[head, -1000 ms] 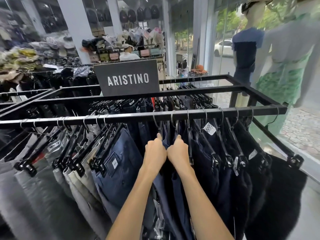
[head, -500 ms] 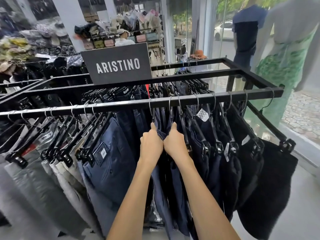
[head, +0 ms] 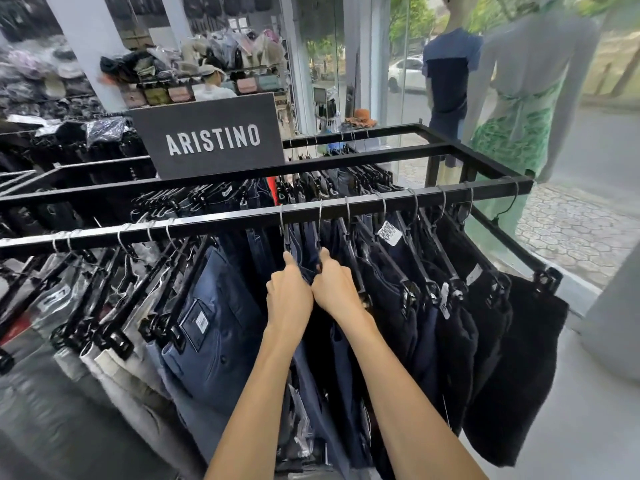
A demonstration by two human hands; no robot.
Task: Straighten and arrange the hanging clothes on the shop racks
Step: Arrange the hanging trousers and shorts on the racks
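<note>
The landmark is the front rail [head: 207, 225] of the black rack, a bar crossing the view and rising towards its right end; both hands are raised just below its middle. The left hand [head: 289, 299] and the right hand [head: 334, 289] are closed into fists, knuckles touching each other, thumbs pointing up at the rail. Their fingers curl away out of sight round the top edge of a pair of navy trousers [head: 306, 263], which hangs from the rail by silver hooks directly above the thumbs; whether the fingers also take in the hanger bar cannot be told.

Below the rail to the left of the hands hangs a pair of blue trousers [head: 214, 306] with a white label on the back pocket, turned at a slant; farther along the rail's left end hang pale grey and cream garments [head: 114, 368] on black clip hangers, packed close. Below the rail's right half hang more dark navy pieces, one with a white barcode tag [head: 389, 233] just under the bar; black garments [head: 519, 358] hang at the rail's right end. Behind the rail a black sign reading ARISTINO [head: 211, 136] stands on a rear bar; beyond the rail's right end stand two dressed mannequins [head: 448, 74] by the glass.
</note>
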